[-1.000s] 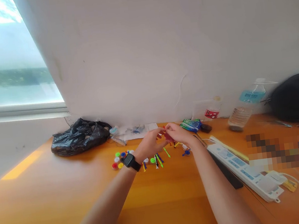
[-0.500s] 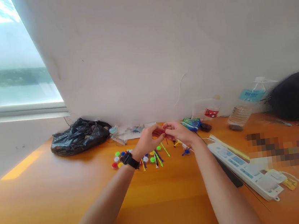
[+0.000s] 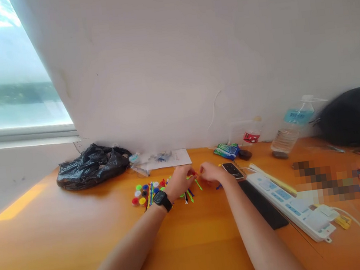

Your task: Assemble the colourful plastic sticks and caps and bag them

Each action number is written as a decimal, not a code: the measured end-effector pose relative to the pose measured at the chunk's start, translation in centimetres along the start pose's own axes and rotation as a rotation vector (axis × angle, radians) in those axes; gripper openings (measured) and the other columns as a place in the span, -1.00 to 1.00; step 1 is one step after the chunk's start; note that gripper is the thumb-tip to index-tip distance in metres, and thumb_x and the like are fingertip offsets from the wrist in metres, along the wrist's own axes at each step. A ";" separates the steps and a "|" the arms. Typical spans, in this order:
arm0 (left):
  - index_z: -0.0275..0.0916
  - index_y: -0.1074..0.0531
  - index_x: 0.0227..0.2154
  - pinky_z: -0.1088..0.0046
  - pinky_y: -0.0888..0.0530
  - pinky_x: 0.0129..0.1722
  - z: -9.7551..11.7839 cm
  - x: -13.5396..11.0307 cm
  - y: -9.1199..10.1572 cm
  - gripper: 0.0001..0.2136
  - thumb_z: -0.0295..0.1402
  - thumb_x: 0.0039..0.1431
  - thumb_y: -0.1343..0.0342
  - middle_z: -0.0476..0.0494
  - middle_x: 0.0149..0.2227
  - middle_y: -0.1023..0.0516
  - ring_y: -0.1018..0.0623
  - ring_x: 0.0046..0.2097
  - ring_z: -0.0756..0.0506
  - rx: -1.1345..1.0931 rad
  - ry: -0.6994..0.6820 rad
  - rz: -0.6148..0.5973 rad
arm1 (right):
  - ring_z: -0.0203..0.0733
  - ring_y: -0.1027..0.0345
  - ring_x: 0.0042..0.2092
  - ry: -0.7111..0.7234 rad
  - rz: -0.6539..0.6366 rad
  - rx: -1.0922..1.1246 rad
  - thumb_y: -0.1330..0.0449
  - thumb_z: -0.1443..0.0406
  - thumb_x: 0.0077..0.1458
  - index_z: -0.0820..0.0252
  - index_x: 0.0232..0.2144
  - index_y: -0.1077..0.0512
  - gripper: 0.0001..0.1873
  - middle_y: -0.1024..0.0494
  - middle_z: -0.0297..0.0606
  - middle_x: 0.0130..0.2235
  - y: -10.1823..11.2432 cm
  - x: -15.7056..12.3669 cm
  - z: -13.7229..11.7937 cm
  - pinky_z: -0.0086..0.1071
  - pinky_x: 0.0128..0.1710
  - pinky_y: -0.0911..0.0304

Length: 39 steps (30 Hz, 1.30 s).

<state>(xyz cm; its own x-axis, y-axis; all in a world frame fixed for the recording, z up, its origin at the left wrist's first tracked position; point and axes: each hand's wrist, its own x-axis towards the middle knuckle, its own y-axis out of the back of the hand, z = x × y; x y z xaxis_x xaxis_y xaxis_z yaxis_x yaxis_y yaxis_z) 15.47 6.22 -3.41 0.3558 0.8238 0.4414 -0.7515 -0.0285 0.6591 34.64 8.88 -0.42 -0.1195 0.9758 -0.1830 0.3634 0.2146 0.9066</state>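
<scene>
Small coloured plastic arrows and round caps lie in a group on the wooden table. My left hand (image 3: 182,182), with a black watch on its wrist, is over the right part of this group. Its fingers are closed, and a small red plastic piece (image 3: 193,173) shows at their tips. A light green arrow (image 3: 198,183) points out just below them. Close by on the right is my right hand (image 3: 209,173), fingers curled together; whatever they hold is hidden. A blue piece (image 3: 219,186) peeks out beneath it. Round caps, among them a yellow cap (image 3: 142,202), sit left of my watch.
Behind the hands lie a white sheet (image 3: 182,156) and a blue-green packet (image 3: 227,151). A black plastic bag (image 3: 94,167) is at the back left. On the right are a black-faced device (image 3: 233,170), a white power strip (image 3: 287,205) and a water bottle (image 3: 286,135).
My hands, which met around an upright red stick, have come apart and lowered toward the table. The left hand now covers part of the pieces; the black-faced device has come into view.
</scene>
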 end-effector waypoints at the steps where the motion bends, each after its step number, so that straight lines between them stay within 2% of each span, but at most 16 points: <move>1: -0.23 -0.56 -0.28 0.40 -0.51 -0.20 0.1 -0.2 -0.1 -0.93 -0.44 0.23 -0.18 -0.17 -0.26 -0.67 -0.63 -0.21 -0.14 0.018 0.000 0.001 | -0.22 -0.41 -0.51 0.000 -0.015 0.005 -0.39 0.22 0.07 0.15 -0.24 -0.48 -0.77 -0.51 -0.36 -0.57 -0.3 0.2 -0.1 -0.43 -0.47 -0.23; 5: -0.19 -0.55 -0.20 0.39 -0.50 -0.15 0.3 -0.5 -0.1 -0.83 -0.49 0.25 -0.09 -0.15 -0.23 -0.65 -0.63 -0.16 -0.15 0.128 -0.015 -0.021 | -0.15 -0.42 -0.55 0.019 -0.082 0.052 -0.41 0.20 0.03 0.13 -0.35 -0.48 -0.80 -0.49 -0.33 -0.62 -1.1 0.7 -0.6 -0.37 -0.49 -0.26; 8: -0.18 -0.58 -0.25 0.34 -0.49 -0.12 0.5 -0.6 -0.2 -0.83 -0.47 0.28 -0.07 -0.18 -0.30 -0.61 -0.61 -0.16 -0.19 0.227 -0.013 -0.038 | -0.11 -0.43 -0.57 0.022 -0.092 0.050 -0.42 0.29 -0.01 0.13 -0.43 -0.47 -0.83 -0.46 -0.32 -0.65 -1.1 0.7 -0.8 -0.31 -0.49 -0.29; 10: -0.19 -0.59 -0.24 0.28 -0.48 -0.09 0.7 -0.7 -0.4 -0.84 -0.43 0.30 -0.09 -0.23 -0.29 -0.60 -0.59 -0.13 -0.24 0.270 -0.006 -0.033 | -0.10 -0.44 -0.58 0.008 -0.092 0.044 -0.40 0.36 -0.02 0.13 -0.42 -0.46 -0.84 -0.45 -0.33 -0.65 -1.1 0.6 -0.8 -0.30 -0.48 -0.31; 13: -0.22 -0.59 -0.25 0.22 -0.47 -0.08 1.1 -1.0 -0.8 -0.86 -0.40 0.29 -0.12 -0.27 -0.30 -0.60 -0.58 -0.11 -0.29 0.308 -0.006 -0.039 | -0.11 -0.45 -0.57 -0.013 -0.094 0.035 -0.39 0.39 -0.02 0.14 -0.40 -0.47 -0.84 -0.48 -0.31 -0.62 -1.0 0.5 -0.5 -0.31 -0.47 -0.32; 16: -0.20 -0.58 -0.28 0.24 -0.47 -0.06 1.5 -1.0 -0.5 -0.90 -0.40 0.28 -0.15 -0.23 -0.34 -0.60 -0.59 -0.13 -0.27 0.317 -0.023 -0.063 | -0.11 -0.50 -0.45 0.019 -0.042 0.019 -0.39 0.35 0.00 0.16 -0.42 -0.48 -0.87 -0.56 -0.22 -0.51 -0.8 0.6 -0.6 -0.34 -0.40 -0.32; 19: -0.19 -0.59 -0.12 0.26 -0.47 0.00 1.9 -0.3 1.6 -0.84 -0.39 0.28 -0.17 -0.24 -0.21 -0.65 -0.60 -0.06 -0.26 0.311 -0.036 -0.061 | -0.09 -0.52 -0.25 0.082 0.067 0.014 -0.33 0.29 0.10 0.17 -0.29 -0.52 -0.89 -0.63 -0.13 -0.27 0.0 0.6 -1.0 -0.36 -0.28 -0.30; 21: -0.22 -0.57 0.00 0.23 -0.48 0.03 2.2 0.3 4.1 -0.75 -0.37 0.32 -0.13 -0.29 -0.09 -0.66 -0.60 -0.01 -0.27 0.306 -0.035 -0.038 | -0.06 -0.51 -0.18 0.126 0.117 0.020 -0.27 0.26 0.18 0.16 -0.18 -0.53 -0.84 -0.63 -0.10 -0.16 0.6 0.3 -1.4 -0.34 -0.21 -0.29; 24: -0.19 -0.56 0.04 0.21 -0.48 0.09 2.3 0.1 8.6 -0.72 -0.28 0.39 -0.08 -0.24 0.00 -0.65 -0.58 0.07 -0.28 0.282 -0.002 0.041 | -0.02 -0.51 -0.11 0.202 0.134 0.036 -0.19 0.22 0.28 0.14 -0.06 -0.54 -0.76 -0.64 -0.09 -0.11 0.9 -0.8 -2.1 -0.29 -0.11 -0.30; 27: -0.19 -0.54 0.07 0.19 -0.48 0.13 1.2 -2.4 11.6 -0.69 -0.22 0.42 -0.04 -0.23 0.04 -0.64 -0.58 0.10 -0.28 0.292 0.014 0.086 | 0.07 -0.43 0.14 0.295 0.134 0.031 -0.12 0.16 0.35 0.12 0.12 -0.51 -0.62 -0.59 -0.03 0.11 -0.5 -2.5 -2.6 -0.20 0.13 -0.25; 29: -0.15 -0.51 0.13 0.17 -0.49 0.14 -0.1 -5.1 12.4 -0.65 -0.15 0.42 -0.06 -0.22 0.06 -0.63 -0.56 0.13 -0.29 0.325 -0.001 0.051 | 0.12 -0.19 0.37 0.400 0.145 -0.011 -0.01 0.08 0.42 0.12 0.30 -0.39 -0.48 -0.39 -0.02 0.34 -2.2 -3.7 -2.7 -0.11 0.32 -0.08; 31: -0.13 -0.44 0.23 0.13 -0.44 0.22 -1.4 -7.9 12.4 -0.55 -0.07 0.40 -0.08 -0.23 0.17 -0.57 -0.47 0.24 -0.32 0.365 -0.033 0.003 | 0.13 0.12 0.51 0.438 0.103 -0.061 0.12 -0.01 0.46 0.13 0.42 -0.24 -0.35 -0.16 -0.05 0.48 -3.9 -4.5 -2.8 -0.02 0.43 0.12; 33: -0.08 -0.35 0.34 0.00 -0.35 0.31 -2.5 -10.2 12.1 -0.46 0.02 0.40 -0.06 -0.23 0.31 -0.45 -0.34 0.35 -0.40 0.428 -0.001 -0.036 | 0.12 0.29 0.55 0.428 0.082 -0.093 0.20 -0.07 0.46 0.11 0.48 -0.11 -0.28 0.02 -0.11 0.53 -5.1 -5.0 -2.9 0.02 0.47 0.24; 35: 0.02 -0.22 0.42 -0.11 -0.27 0.34 -3.2 -11.6 11.8 -0.39 0.08 0.40 -0.01 -0.16 0.42 -0.30 -0.19 0.45 -0.46 0.468 0.047 -0.098 | 0.11 0.37 0.55 0.424 0.097 -0.110 0.24 -0.11 0.45 0.05 0.51 -0.03 -0.25 0.12 -0.17 0.55 -5.8 -5.2 -2.9 0.05 0.48 0.31; 39: 0.13 -0.15 0.45 -0.15 -0.16 0.39 -3.8 -12.2 11.9 -0.41 0.10 0.44 0.07 -0.09 0.47 -0.20 -0.08 0.50 -0.44 0.492 0.064 -0.173 | 0.07 0.39 0.56 0.410 0.096 -0.116 0.29 -0.18 0.42 0.06 0.53 0.07 -0.18 0.14 -0.27 0.55 -6.3 -5.6 -2.6 0.03 0.50 0.37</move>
<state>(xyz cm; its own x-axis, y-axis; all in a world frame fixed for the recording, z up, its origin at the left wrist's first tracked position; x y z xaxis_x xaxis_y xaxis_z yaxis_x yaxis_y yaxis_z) 0.08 -2.04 -3.32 0.4053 0.8725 0.2728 -0.3300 -0.1387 0.9338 30.59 1.98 -4.08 -0.4559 0.8887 0.0487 0.2873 0.0951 0.9531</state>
